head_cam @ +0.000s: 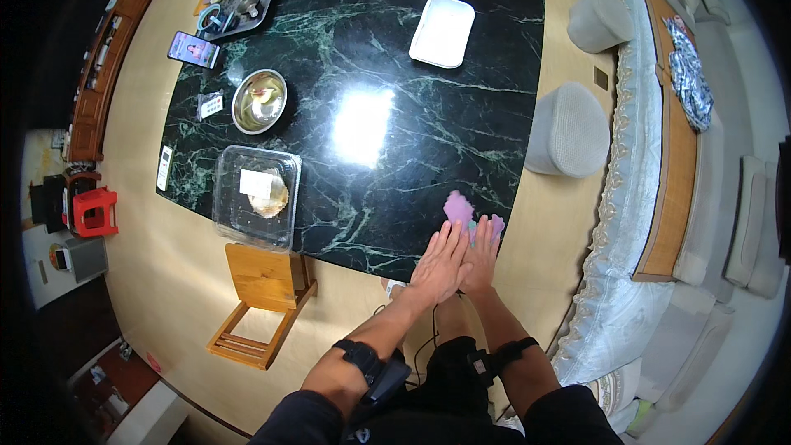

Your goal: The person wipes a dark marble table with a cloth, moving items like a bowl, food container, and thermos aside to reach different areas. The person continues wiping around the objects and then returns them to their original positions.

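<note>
A pink cloth [458, 206] with a bit of teal lies near the front right corner of a dark green marble table [371, 210]. My left hand [440, 264] rests flat, its fingers straight and pointing away from me over the cloth's lower edge. Just right of it, partly tucked under its thumb side, my right hand [480, 262] is laid flat too, fingertips on the cloth by the table's right edge. Neither hand is curled around anything. Palms and the cloth beneath them are hidden.
On the table are a white tray [442, 32], a metal bowl [259, 102] with peelings, a clear plastic container [228, 222], a lit phone [193, 49] and a loaded grey tray [267, 3]. A wooden chair [259, 278] stands at the front; stools [568, 130] stand right.
</note>
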The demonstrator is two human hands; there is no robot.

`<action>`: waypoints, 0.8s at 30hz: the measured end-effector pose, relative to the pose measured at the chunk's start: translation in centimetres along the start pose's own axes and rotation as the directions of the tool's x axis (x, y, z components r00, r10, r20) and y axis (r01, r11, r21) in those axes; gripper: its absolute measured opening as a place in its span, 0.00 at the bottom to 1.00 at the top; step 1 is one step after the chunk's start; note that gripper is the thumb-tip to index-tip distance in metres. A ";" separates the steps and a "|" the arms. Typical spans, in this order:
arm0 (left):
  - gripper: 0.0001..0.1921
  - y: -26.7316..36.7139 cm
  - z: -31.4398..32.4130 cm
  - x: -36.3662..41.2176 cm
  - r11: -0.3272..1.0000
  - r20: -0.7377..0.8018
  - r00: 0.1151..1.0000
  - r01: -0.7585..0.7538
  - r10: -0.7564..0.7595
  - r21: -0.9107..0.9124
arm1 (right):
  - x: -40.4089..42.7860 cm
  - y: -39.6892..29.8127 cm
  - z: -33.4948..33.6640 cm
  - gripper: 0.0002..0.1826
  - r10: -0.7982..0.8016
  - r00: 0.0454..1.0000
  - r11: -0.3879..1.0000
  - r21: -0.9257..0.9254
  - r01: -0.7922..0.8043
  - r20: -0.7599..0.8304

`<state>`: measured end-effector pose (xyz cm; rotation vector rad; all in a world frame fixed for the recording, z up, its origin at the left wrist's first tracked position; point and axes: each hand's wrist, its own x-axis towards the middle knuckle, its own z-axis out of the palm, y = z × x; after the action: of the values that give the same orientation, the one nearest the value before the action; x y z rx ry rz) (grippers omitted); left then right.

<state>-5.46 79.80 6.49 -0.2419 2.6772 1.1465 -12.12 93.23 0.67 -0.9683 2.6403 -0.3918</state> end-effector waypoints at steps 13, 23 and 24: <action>0.32 -1.1 -2.9 19.2 0.953 -0.016 0.992 0.128 -0.129 0.275 | 20.6 10.3 -6.6 0.27 -0.285 0.957 0.949 -0.128 0.290 0.050; 0.34 0.3 -8.0 35.8 0.911 -0.181 0.933 0.347 -0.311 0.222 | 39.4 16.5 -12.8 0.28 -0.576 0.817 0.813 -0.076 0.577 0.038; 0.35 0.3 -8.6 37.5 0.907 -0.204 0.926 0.358 -0.317 0.220 | 41.5 17.0 -13.3 0.28 -0.592 0.804 0.797 -0.108 0.594 0.054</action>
<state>-42.81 71.32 2.61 -0.7523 2.7352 0.6976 -57.03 80.29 -0.79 -1.8380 2.3004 -0.3528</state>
